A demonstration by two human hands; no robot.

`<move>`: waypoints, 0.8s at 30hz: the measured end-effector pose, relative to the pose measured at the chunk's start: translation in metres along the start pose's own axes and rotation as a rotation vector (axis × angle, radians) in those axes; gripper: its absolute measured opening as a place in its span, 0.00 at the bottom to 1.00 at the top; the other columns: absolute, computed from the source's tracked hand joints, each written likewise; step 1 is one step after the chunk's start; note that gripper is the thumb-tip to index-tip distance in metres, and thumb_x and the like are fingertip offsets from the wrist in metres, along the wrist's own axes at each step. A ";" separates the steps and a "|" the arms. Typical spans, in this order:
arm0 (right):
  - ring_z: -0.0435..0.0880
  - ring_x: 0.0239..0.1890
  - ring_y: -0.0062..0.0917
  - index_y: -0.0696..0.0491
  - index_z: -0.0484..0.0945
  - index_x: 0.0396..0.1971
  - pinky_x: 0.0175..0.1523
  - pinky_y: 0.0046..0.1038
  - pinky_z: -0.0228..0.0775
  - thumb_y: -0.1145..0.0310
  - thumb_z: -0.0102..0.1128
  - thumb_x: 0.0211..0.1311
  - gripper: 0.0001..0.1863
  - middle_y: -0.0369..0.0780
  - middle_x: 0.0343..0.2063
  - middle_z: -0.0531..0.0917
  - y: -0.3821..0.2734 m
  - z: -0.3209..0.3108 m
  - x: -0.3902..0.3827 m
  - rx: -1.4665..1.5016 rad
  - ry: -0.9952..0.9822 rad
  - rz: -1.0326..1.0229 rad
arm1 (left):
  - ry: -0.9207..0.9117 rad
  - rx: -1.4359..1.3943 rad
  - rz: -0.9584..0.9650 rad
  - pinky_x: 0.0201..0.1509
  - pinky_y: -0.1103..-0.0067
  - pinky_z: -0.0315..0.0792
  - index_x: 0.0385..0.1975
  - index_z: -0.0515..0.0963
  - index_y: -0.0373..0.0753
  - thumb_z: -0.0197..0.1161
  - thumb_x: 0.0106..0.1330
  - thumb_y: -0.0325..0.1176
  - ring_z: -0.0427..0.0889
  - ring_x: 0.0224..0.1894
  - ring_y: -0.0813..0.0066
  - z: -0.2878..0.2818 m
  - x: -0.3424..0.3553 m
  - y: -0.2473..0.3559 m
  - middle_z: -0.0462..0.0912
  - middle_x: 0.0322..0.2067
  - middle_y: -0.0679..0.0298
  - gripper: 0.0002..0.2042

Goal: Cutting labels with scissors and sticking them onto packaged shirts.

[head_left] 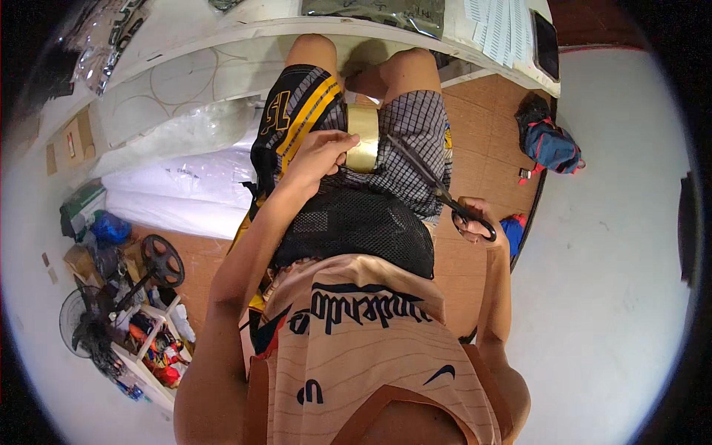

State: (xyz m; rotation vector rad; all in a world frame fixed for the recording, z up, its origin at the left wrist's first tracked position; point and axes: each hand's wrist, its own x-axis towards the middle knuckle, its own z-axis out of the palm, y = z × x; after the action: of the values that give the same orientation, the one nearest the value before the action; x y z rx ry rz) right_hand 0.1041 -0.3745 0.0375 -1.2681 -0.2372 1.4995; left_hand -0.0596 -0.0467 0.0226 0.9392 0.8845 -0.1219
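Head view: at the far left, a fan (73, 315) is seen beside a white rack (141, 363) filled with colourful cloth (159, 343). Just right of these, a black wheel (163, 260) is raised above the brown floor (482, 141), and white sheeting (185, 194) is spread under the table (256, 38). Over the lap, a gold strip (363, 141) is pinched at its left edge between the thumb and fingers of the left hand (322, 159). Near its right edge, the tips of 1 pair of scissors (430, 178) are pointed up and left; whether the strip is touched cannot be told. The scissors' black handles are gripped by the curled fingers of the right hand (478, 221). Farther right, a phone (545, 46) is laid on the table, and a blue bag (552, 147) is set below it.
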 end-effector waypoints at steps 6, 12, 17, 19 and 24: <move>0.63 0.12 0.12 0.57 0.70 0.24 0.15 0.17 0.54 0.50 0.73 0.47 0.26 0.33 0.18 0.70 -0.015 -0.006 0.001 -0.081 -0.080 0.091 | -0.081 -0.026 0.011 0.18 0.87 0.50 0.25 0.79 0.38 0.63 0.65 0.40 0.60 0.15 0.89 -0.005 0.008 0.009 0.67 0.15 0.75 0.13; 0.63 0.12 0.11 0.56 0.69 0.24 0.16 0.16 0.52 0.42 0.72 0.41 0.31 0.32 0.17 0.69 -0.030 -0.012 0.023 -0.172 -0.170 0.161 | -0.017 0.314 0.061 0.18 0.87 0.51 0.28 0.80 0.34 0.63 0.66 0.40 0.59 0.16 0.90 -0.009 -0.004 0.003 0.65 0.15 0.75 0.14; 0.63 0.12 0.12 0.55 0.71 0.23 0.16 0.17 0.52 0.48 0.72 0.42 0.26 0.31 0.17 0.69 -0.038 -0.029 0.039 -0.134 -0.204 0.201 | -0.022 0.323 0.091 0.17 0.87 0.50 0.27 0.79 0.34 0.62 0.66 0.41 0.59 0.16 0.90 -0.012 -0.002 -0.005 0.65 0.15 0.76 0.15; 0.63 0.12 0.12 0.55 0.71 0.23 0.16 0.17 0.52 0.49 0.72 0.41 0.26 0.31 0.17 0.69 -0.052 -0.027 0.046 -0.144 -0.227 0.219 | -0.026 0.294 0.082 0.17 0.87 0.50 0.27 0.79 0.34 0.62 0.67 0.42 0.59 0.16 0.89 -0.012 -0.005 -0.001 0.64 0.15 0.76 0.15; 0.63 0.12 0.11 0.54 0.71 0.22 0.17 0.17 0.50 0.48 0.72 0.42 0.25 0.31 0.16 0.69 -0.074 -0.038 0.064 -0.216 -0.299 0.234 | -0.098 0.302 0.028 0.17 0.87 0.51 0.27 0.78 0.34 0.62 0.67 0.42 0.59 0.16 0.89 -0.013 -0.005 0.000 0.65 0.15 0.75 0.16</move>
State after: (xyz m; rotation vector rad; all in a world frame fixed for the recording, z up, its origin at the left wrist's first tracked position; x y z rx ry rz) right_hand 0.1889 -0.3124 0.0389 -1.2686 -0.4699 1.9072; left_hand -0.0706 -0.0381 0.0225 1.2156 0.7738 -0.2815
